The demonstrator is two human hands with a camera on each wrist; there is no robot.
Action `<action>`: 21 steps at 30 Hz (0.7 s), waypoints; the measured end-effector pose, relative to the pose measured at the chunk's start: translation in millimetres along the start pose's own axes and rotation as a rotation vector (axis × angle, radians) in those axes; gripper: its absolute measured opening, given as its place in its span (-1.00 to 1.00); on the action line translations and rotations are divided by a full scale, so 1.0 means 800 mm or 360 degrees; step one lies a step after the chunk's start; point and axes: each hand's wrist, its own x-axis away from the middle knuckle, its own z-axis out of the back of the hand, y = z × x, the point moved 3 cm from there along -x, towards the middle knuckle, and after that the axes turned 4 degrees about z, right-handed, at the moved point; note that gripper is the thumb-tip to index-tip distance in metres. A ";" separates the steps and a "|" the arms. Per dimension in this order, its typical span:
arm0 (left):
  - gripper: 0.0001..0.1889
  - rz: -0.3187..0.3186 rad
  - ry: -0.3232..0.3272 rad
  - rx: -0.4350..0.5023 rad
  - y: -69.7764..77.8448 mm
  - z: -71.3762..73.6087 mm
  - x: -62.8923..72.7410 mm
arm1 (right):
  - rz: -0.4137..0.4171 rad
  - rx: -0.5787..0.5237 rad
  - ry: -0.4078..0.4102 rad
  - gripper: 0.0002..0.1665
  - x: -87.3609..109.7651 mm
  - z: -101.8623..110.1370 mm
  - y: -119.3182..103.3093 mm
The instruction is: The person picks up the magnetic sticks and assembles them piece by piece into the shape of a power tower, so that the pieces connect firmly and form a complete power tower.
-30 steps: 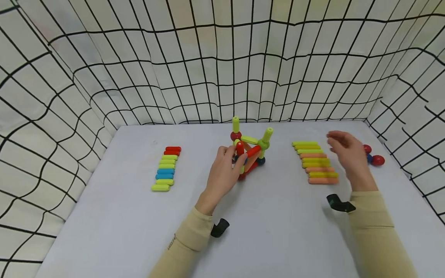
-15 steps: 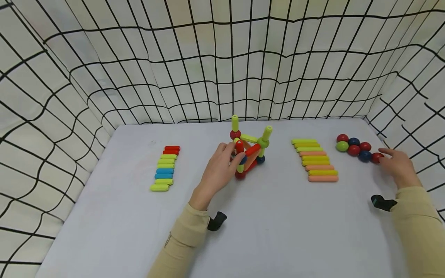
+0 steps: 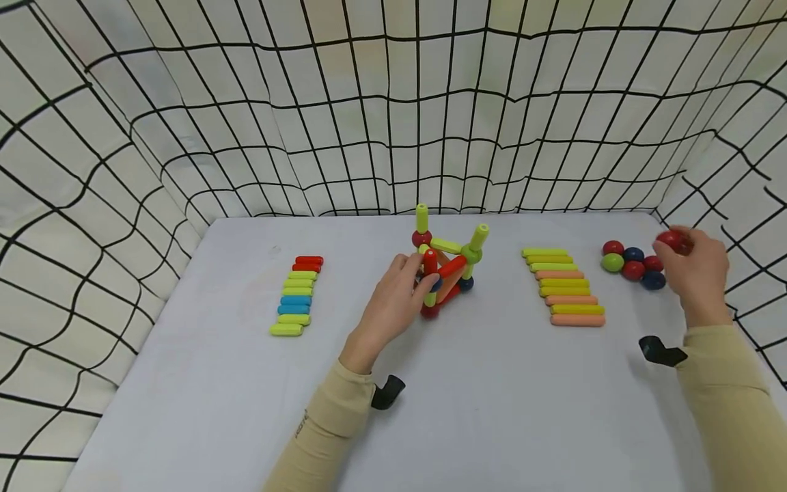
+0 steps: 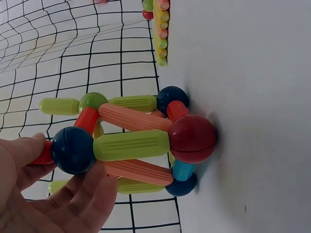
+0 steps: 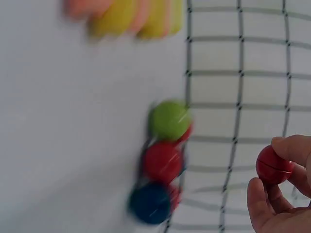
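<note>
A ball-and-stick magnetic building-toy structure (image 4: 133, 144) stands at mid-table, its lower balls on the surface. My left hand (image 3: 389, 304) grips its near upper corner. There, in the left wrist view, thumb and finger pinch a red stick (image 4: 43, 153) and other fingers lie by the dark blue ball (image 4: 73, 150). Green sticks (image 3: 421, 217) rise from two other upper corners. My right hand (image 3: 701, 273) holds a red ball (image 5: 272, 165) between thumb and fingers, raised above the table at the right. Close by lies a cluster of loose balls (image 3: 633, 270), red, dark blue and green.
Several yellow, green and orange long sticks (image 3: 562, 292) lie in a row between the structure and the balls. Another row of short red, green and blue sticks (image 3: 295, 301) is at the left. Black-grid netting (image 3: 393, 123) walls the table's back and sides.
My right hand reached over to the right end of the ball cluster, took the red ball there and lifted it up. The left hand has kept its grip on the structure.
</note>
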 end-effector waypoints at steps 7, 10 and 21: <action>-0.53 0.0014 0.0009 -0.0022 0.003 -0.003 0.001 | 0.0664 -0.0258 -0.0462 -0.28 0.026 -0.039 -0.195; -0.53 0.0013 -0.0003 -0.0017 0.003 -0.003 0.000 | 0.0899 -0.0306 -0.0759 -0.34 0.033 -0.070 -0.260; -0.57 -0.0014 -0.0003 -0.0020 -0.001 -0.002 0.003 | 0.1205 -0.0042 -0.1040 -0.49 0.040 -0.149 -0.366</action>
